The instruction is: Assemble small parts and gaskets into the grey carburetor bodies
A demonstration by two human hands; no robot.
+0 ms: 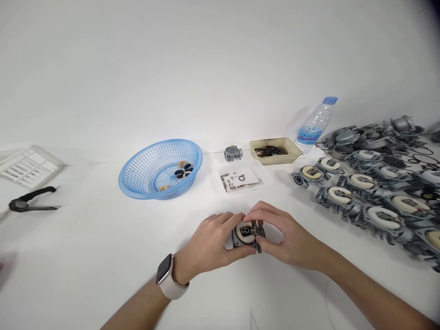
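Observation:
A metal carburetor body with a white C-shaped float on top rests on the white table between my hands. My left hand, with a watch on its wrist, is wrapped round the body's left side, thumb along the front edge. On the right side, the thumb and fingers of my right hand grip the body near the small brass-coloured fitting beside the float. A shallow clear tray behind the hands holds small metal parts and a black ring.
Rows of carburetors fill the right side. Further back stand a blue basket, a small carburetor, a cream tray of black rings and a bottle. Black pliers and a white organizer lie left.

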